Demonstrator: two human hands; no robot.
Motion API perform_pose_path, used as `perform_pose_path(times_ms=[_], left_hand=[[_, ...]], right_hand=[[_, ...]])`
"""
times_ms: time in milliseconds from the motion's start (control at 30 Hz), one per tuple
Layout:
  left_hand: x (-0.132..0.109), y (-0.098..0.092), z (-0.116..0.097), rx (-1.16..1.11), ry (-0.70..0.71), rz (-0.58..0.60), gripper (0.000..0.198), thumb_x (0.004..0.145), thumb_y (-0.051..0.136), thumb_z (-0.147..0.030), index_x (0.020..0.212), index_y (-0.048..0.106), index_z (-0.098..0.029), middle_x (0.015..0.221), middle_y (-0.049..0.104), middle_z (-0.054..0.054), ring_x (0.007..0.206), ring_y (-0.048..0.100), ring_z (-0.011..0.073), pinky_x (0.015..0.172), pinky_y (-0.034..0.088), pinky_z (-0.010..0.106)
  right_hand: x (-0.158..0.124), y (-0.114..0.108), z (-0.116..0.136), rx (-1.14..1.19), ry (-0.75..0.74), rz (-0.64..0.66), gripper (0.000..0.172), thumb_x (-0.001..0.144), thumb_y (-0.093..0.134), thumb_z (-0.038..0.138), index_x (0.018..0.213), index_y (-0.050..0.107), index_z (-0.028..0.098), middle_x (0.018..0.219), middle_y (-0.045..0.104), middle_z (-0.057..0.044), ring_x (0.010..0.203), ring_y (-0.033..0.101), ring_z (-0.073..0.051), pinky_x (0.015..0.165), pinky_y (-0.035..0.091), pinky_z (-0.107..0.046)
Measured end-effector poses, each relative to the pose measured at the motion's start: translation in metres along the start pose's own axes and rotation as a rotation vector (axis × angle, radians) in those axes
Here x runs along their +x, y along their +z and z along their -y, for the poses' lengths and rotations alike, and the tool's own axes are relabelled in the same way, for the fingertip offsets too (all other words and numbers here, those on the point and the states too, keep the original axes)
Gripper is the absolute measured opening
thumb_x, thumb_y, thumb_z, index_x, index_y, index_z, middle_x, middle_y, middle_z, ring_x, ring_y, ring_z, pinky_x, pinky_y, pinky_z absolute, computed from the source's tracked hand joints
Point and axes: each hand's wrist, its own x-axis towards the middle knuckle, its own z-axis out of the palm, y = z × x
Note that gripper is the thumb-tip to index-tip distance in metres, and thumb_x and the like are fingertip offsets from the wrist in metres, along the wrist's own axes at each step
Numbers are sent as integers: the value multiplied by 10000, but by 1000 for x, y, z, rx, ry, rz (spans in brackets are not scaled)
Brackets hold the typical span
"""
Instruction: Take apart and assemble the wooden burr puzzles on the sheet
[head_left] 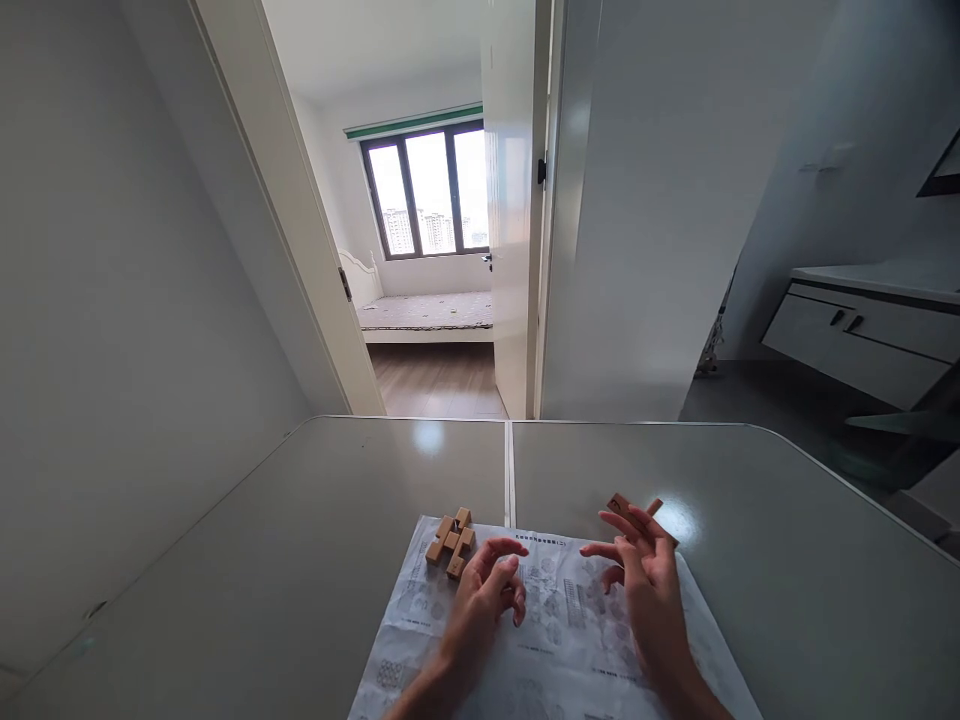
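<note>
While a thin, creased sheet of printed paper (555, 665) covers the near middle of the smooth, glossy table (262, 560), two sets of square-edged, light-brown wooden pieces sit toward its far corners. The left hand (487, 590) is half open above the sheet, fingers loosely curled, just beside the left wooden cluster (451, 541); whether it touches cannot be told. Well apart from it, the right hand (646, 575) is spread wider, its fingers partly covering the right wooden pieces (619, 503); contact there is likewise unclear. The left cluster's notched bars slant from near left to far right. On the right, the longer bar runs from far left to near right, a shorter end (655, 507) pointing far right. Beyond the table, a doorway frames a bed (427, 310) and a dark-framed window (427, 195).
</note>
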Motion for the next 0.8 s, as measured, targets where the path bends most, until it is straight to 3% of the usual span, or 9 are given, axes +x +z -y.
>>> perform_pose_path(times_ms=[100, 233, 400, 567, 667, 800], left_hand=[[0, 1, -1, 11, 0, -5, 400, 787, 772, -482, 981, 651, -154, 901, 642, 22, 494, 494, 50, 451, 433, 201], [-1, 3, -3, -2, 2, -6, 403, 780, 780, -483, 972, 645, -155, 974, 635, 30, 491, 501, 42, 449, 431, 206], [-4, 5, -6, 20, -10, 39, 401, 808, 760, -517, 907, 616, -157, 741, 567, -31, 460, 438, 46, 443, 383, 191], [-8, 5, -5, 102, -43, 108, 467, 868, 666, -619, 749, 480, -207, 518, 333, -116, 406, 192, 42, 401, 196, 188], [-11, 3, -8, 311, 66, 124, 475, 939, 559, -612, 704, 437, -217, 524, 315, -99, 437, 227, 68, 430, 207, 212], [-14, -4, -21, 812, 442, -26, 382, 1019, 480, -391, 685, 467, -207, 616, 450, -31, 567, 413, 124, 545, 343, 243]], right_hand=[[-5, 4, 2, -38, -30, 66, 509, 939, 597, 510, 1374, 448, 291, 1266, 634, -106, 702, 732, -194, 445, 484, -239], [-11, 7, -4, -31, -2, 161, 450, 938, 592, 490, 1304, 479, 255, 1000, 694, -42, 525, 628, -145, 437, 477, -251], [-15, 6, -18, -102, 83, 380, 211, 908, 559, 412, 937, 606, 208, 728, 606, 22, 466, 510, -128, 432, 400, -242], [-16, 5, -22, -354, 15, 490, 216, 896, 481, 354, 774, 593, 215, 562, 472, 56, 503, 446, -154, 510, 357, -266], [-17, 6, -20, -448, -69, 499, 230, 876, 452, 347, 698, 536, 227, 569, 468, 43, 542, 447, -168, 547, 343, -280], [-19, 9, -19, -502, -109, 516, 238, 869, 431, 357, 677, 502, 235, 589, 485, 29, 569, 457, -182, 573, 342, -289]])
